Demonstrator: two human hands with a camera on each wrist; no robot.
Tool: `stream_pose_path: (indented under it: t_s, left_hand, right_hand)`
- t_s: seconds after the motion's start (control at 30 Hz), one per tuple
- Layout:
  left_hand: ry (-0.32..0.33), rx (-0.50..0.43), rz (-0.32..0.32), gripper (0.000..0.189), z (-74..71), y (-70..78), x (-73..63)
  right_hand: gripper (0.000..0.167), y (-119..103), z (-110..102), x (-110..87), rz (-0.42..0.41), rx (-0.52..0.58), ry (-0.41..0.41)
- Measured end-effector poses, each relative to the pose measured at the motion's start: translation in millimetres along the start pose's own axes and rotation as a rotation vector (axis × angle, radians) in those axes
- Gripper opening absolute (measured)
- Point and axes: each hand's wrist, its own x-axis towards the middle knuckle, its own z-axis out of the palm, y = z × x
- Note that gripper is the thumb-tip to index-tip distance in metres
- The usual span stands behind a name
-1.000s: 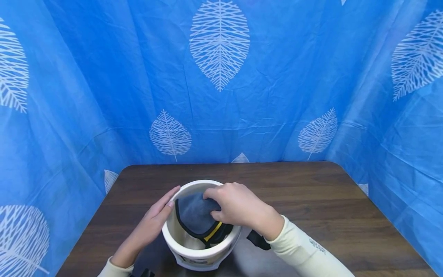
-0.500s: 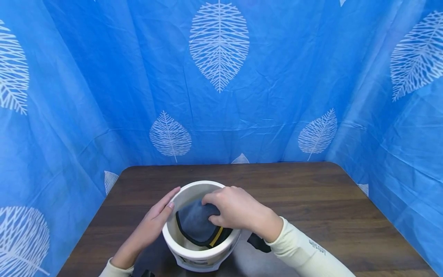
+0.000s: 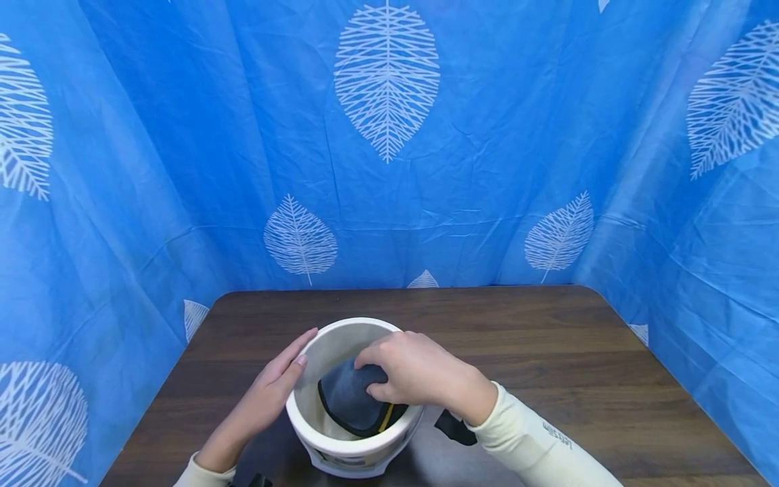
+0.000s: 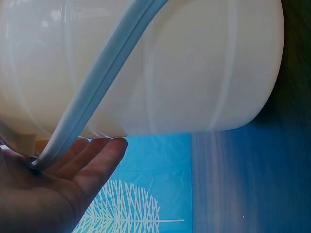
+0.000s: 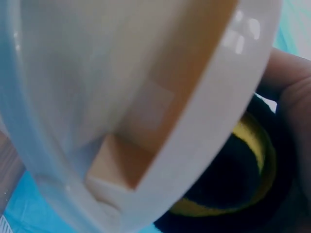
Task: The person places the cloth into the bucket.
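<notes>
A white bucket stands upright on the table, its mouth facing up. My left hand lies along the bucket's left rim, fingers fairly straight against the outside. In the left wrist view, the bucket's pale handle slants down to that hand. Reaching over the right rim, my right hand pinches a grey cloth with black edging inside the bucket. A yellow band shows on the cloth's fold in the head view, and its fuzzy black-and-yellow layers curl past the rim in the right wrist view.
The dark wooden table extends around the bucket on all sides. Blue curtain with white leaf prints hangs behind and at both sides. A black strap sits at my right wrist.
The cloth has sunk lower into the bucket and shifted slightly right, showing more of the inner wall. My right hand has dropped a little with it; the left hand stays put.
</notes>
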Motion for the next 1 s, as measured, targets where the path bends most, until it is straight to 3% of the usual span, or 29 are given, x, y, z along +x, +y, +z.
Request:
stream_pose_path:
  t_s: [0.3,0.8,1.0]
  left_hand:
    - [0.005,0.01,0.02,0.05,0.5,0.9,-0.2]
    - [0.022,0.014,-0.004,0.05,1.4,0.8,-1.7]
    - [0.017,0.017,-0.012,0.051,-1.2,3.3,-1.6]
  right_hand:
    - [0.03,2,2,-1.9,0.001,0.017,0.003]
    - [0.033,7,3,-9.5,-0.007,0.059,0.065]
    - [0.034,11,4,-14.3,0.029,0.083,0.069]
